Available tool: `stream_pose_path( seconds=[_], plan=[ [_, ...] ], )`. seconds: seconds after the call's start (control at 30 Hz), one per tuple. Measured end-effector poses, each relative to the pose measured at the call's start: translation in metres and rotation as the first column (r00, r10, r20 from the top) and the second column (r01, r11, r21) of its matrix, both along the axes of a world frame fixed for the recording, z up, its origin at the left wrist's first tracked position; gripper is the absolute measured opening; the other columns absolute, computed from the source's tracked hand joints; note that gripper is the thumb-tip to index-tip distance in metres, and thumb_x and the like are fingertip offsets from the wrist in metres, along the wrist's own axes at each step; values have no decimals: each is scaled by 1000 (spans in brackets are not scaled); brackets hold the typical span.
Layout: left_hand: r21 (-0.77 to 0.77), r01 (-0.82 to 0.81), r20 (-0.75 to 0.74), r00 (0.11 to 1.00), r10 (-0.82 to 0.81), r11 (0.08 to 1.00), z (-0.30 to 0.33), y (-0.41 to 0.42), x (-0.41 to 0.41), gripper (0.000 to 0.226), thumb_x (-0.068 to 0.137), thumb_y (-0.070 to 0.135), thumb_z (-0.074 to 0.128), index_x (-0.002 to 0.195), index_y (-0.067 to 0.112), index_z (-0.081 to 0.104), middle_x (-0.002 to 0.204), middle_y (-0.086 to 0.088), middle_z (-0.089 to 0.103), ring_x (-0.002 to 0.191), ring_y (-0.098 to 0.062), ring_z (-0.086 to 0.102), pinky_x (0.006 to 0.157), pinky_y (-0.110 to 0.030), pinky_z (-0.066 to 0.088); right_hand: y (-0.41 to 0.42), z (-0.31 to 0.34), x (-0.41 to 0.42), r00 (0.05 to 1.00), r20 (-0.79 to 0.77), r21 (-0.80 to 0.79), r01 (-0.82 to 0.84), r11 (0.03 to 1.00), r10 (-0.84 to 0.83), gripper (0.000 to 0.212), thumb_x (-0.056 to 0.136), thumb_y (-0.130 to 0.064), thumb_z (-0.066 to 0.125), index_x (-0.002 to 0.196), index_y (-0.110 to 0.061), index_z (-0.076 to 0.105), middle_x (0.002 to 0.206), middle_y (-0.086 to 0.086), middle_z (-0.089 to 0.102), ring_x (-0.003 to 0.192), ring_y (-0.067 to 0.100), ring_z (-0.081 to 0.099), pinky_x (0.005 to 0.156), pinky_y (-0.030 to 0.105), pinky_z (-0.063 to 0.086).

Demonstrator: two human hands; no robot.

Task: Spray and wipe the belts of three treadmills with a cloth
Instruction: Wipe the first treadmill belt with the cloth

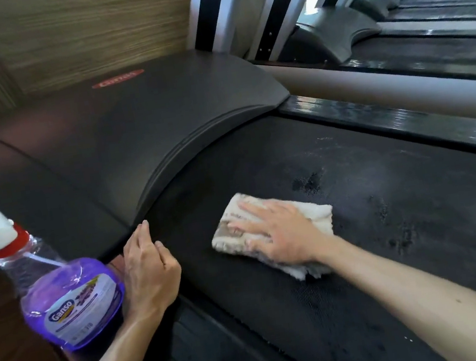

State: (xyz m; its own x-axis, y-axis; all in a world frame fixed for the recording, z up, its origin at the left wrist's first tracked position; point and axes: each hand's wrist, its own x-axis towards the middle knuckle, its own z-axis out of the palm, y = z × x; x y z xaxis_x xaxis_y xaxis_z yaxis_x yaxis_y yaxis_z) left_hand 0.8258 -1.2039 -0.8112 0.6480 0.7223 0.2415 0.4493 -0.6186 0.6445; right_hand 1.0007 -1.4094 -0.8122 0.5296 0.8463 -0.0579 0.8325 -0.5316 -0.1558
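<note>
Head view shows me my right hand pressed flat, fingers straight and spread, on a folded off-white cloth that lies on the black belt of the nearest treadmill. Dark wet patches mark the belt just beyond the cloth and further to the right. My left hand rests at the belt's left edge, fingers loosely curled and holding nothing, fingertips near the curved rim of the dark motor cover. Just left of that hand stands a spray bottle with purple liquid, a red collar and a white trigger head, upright on the side rail; I cannot tell whether the hand touches it. Further treadmills line up to the right.
</note>
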Motion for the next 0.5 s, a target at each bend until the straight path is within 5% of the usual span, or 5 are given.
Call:
stream_pose_path(
  seconds=[0.13,0.37,0.5],
  plan=[
    [7,-8,-27,1000,9,1000,1,-1,0,53,103,11,43,155,3,33,156,-15,40,147,-25,30,119,-37,25,30,6,28,987,-53,-54,149,987,-152,52,104,-61,21,156,-61,14,173,-12,-6,159,28,-2,127,51,-1],
    [21,-10,-32,999,11,1000,1,-1,1,53,103,12,43,154,3,33,157,-14,40,147,-25,30,119,-37,24,-9,4,-7,998,-45,43,-37,998,39,54,98,-62,24,151,-63,28,171,-21,3,157,18,7,127,43,2],
    [26,-4,-52,999,5,1000,0,-1,1,53,104,14,42,155,3,32,158,-14,38,147,-25,29,120,-39,24,1,8,26,991,-34,12,127,992,-126,51,102,-60,26,153,-62,27,172,-17,6,156,23,13,125,43,6]
  ],
)
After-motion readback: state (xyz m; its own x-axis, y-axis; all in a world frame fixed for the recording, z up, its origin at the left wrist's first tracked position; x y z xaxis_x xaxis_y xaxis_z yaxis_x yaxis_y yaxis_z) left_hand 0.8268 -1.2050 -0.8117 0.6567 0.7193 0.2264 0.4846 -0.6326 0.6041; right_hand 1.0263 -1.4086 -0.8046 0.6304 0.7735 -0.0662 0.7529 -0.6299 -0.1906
